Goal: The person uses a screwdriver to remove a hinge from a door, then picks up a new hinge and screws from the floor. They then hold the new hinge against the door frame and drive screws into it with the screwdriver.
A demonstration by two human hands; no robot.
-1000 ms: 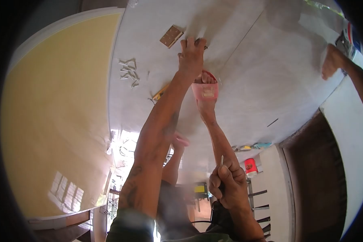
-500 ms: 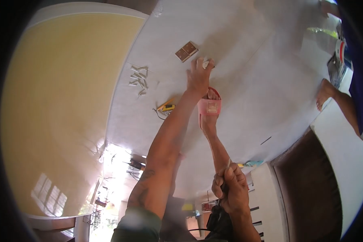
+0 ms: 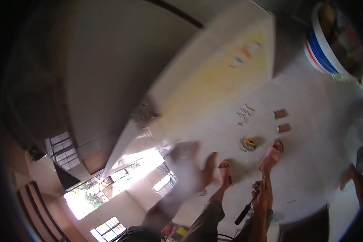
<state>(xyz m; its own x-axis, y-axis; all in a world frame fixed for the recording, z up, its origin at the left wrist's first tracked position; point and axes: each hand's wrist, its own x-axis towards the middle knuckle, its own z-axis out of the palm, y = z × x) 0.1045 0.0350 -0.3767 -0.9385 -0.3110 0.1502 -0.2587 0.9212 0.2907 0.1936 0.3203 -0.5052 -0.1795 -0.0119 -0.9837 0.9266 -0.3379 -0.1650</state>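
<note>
My left hand (image 3: 193,167) is raised over the floor at centre-left, blurred by motion. Its thumb stands apart from the fingers and I see nothing held. Lower right, my right hand (image 3: 260,197) grips a screwdriver (image 3: 243,213) whose black handle slants down and left; its tip is hidden. On the floor beyond my feet lie two brownish metal hinges (image 3: 281,113), one above the other. Left of them is a loose group of small silvery pieces (image 3: 245,113), too blurred to name. A yellow-and-black tape measure (image 3: 249,142) lies nearer, with a dark cord beside it.
A tall panel with a yellowish face (image 3: 213,88) stands at the upper left. A white bucket (image 3: 319,52) with blue and red bands is at the upper right. Another person's bare foot (image 3: 345,183) shows at the right edge. My pink sandals (image 3: 272,156) are on the floor.
The view has swung left and tilted. My left hand has lifted away from the floor beside the hinges. My right hand still holds the screwdriver, its handle now showing.
</note>
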